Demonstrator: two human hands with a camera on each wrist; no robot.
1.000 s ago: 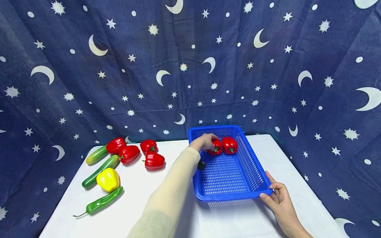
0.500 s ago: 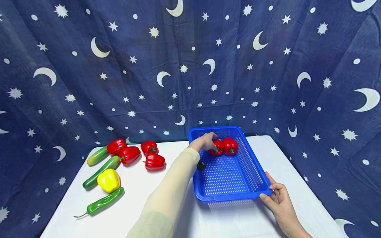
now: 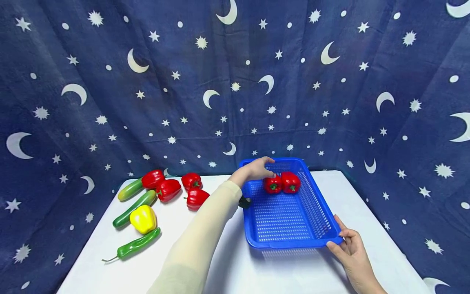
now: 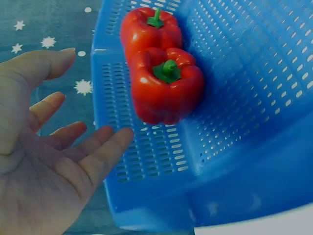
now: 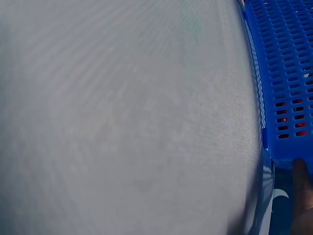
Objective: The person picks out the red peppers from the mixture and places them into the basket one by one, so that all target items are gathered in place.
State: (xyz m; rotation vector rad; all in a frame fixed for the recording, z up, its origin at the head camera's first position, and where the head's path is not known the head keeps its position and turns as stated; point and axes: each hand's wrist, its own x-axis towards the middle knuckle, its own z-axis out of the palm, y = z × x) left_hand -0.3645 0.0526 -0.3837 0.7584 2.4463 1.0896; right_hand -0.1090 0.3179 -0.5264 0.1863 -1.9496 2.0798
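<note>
Nearest is the bare white table [image 3: 279, 277]. At its right, the right hand [image 3: 354, 253] grips the near right corner of the blue basket [image 3: 282, 244], thumb on the rim, fingers bent against the outer side. The right wrist view shows only one dark finger at the basket's edge.

A pale sleeve [image 3: 200, 241] crosses the table from the near side toward the basket's far left part. Left of it lies a long green pepper [image 3: 139, 243], its thin stem pointing to the near left. Just beyond sits a yellow pepper [image 3: 143, 219], close beside the nearer cucumber [image 3: 134, 208]; the farther cucumber [image 3: 130, 190] lies behind. Four red peppers [image 3: 169, 190] are grouped past these, the nearest partly covered by the sleeve.

The left hand [image 3: 258, 168] is over the basket's far left part, fingers spread and slightly bent, thumb well apart from them, holding nothing. In the left wrist view its fingertips are just beside, and apart from, the nearer of two red bell peppers [image 3: 291, 182]. Both lie inside the basket at its far end, touching each other, green stems showing.

Behind everything hangs a dark blue curtain [image 3: 235, 102] printed with pale moons, stars and dots.
</note>
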